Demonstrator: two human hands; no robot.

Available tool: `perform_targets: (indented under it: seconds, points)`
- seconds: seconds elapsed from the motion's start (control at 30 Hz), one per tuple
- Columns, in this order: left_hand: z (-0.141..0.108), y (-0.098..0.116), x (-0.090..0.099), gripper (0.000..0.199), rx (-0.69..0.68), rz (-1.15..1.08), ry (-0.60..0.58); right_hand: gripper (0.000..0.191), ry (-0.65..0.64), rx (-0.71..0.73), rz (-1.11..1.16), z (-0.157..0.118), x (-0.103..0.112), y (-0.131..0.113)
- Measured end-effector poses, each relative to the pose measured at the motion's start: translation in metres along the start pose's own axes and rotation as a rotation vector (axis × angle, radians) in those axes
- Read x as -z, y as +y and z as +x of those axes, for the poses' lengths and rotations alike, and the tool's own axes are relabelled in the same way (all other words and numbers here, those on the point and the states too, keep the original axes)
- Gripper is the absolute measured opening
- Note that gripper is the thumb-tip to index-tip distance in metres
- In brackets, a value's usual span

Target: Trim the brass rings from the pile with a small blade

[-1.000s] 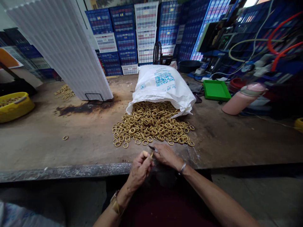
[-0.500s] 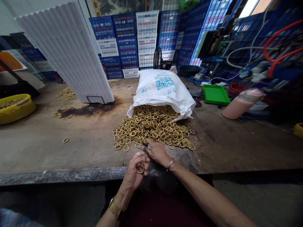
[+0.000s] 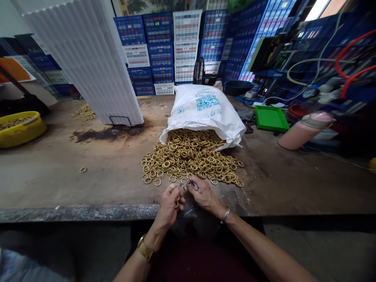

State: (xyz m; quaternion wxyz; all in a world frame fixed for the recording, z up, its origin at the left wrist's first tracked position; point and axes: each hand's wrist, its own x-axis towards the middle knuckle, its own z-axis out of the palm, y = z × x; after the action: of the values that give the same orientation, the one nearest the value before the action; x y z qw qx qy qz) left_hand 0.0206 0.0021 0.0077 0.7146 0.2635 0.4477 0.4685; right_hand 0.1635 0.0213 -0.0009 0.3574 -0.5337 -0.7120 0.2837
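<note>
My left hand [image 3: 170, 203], with a watch on its wrist, is closed at the table's front edge, and a brass ring [image 3: 177, 202] shows in its curled fingers. Just to the right, my right hand [image 3: 205, 196] has its fingers closed round a small pen-like tool [image 3: 194, 186], grey and dark, mostly covered by the fingers. Its fingertips are at the near edge of a heap of brass rings [image 3: 188, 156]. That heap spills from the mouth of a white woven sack [image 3: 205, 111] lying on the table. One single ring [image 3: 83, 170] lies apart at the left.
A leaning white corrugated panel [image 3: 88, 62] stands at the back left in a wire stand. A yellow basin [image 3: 22, 131] is at far left, near a smaller ring pile [image 3: 84, 113]. A green tray [image 3: 272, 118] and a pink bottle [image 3: 304, 131] stand right. Stacked crates [image 3: 163, 53] line the back.
My right hand has moved slightly right and turned, so the tool's dark tip no longer points out to the left. My left hand has turned, and its ring shows more edge-on.
</note>
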Motion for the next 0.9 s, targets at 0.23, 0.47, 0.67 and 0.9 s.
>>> perform_targets:
  seconds: [0.23,0.47,0.67,0.9]
  points:
    - [0.003,-0.009,0.003,0.032,-0.134,0.291,-0.024,0.011,-0.046,-0.112,0.199,-0.001,0.000,-0.011]
    - [-0.001,-0.008,0.004,0.032,-0.055,0.234,-0.134,0.014,-0.099,-0.271,0.300,0.003,-0.006,-0.009]
    - [-0.001,-0.006,0.001,0.030,-0.003,0.094,-0.177,0.015,-0.128,-0.393,0.528,0.002,-0.004,-0.016]
    - [-0.001,-0.009,0.004,0.028,0.006,0.028,-0.147,0.010,-0.124,-0.466,0.548,0.002,-0.004,-0.016]
